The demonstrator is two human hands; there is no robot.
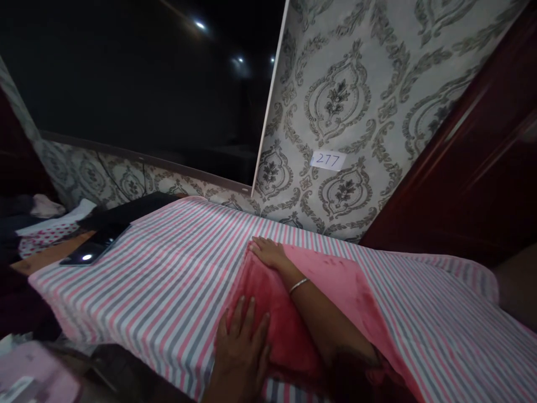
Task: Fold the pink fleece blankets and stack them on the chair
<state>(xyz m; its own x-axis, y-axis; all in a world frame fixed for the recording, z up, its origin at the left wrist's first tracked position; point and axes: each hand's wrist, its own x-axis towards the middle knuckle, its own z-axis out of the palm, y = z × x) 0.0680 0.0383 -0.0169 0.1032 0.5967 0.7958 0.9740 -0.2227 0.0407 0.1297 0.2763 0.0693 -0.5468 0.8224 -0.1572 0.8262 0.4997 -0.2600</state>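
A plush pink-red cloth [282, 330] lies on a striped cover [168, 268] of pink, grey and white. Its left part is a deeper red, and a lighter pink part spreads to the right; it looks folded over. My right hand [268, 252], with a bracelet at the wrist, rests flat on the cloth's far left corner, fingers stretched out. Nearer to me, my left hand [242, 344] lies with fingers spread along the cloth's left edge. My right forearm crosses over the cloth and hides some of it.
A large dark television [146, 89] hangs above on the patterned wall. Right of it is a paper label [328, 160] reading 277. A dark tablet-like device [96, 243] sits at the cover's left edge, beside piled fabrics [50, 235]. Dark red wood [453, 184] stands at right.
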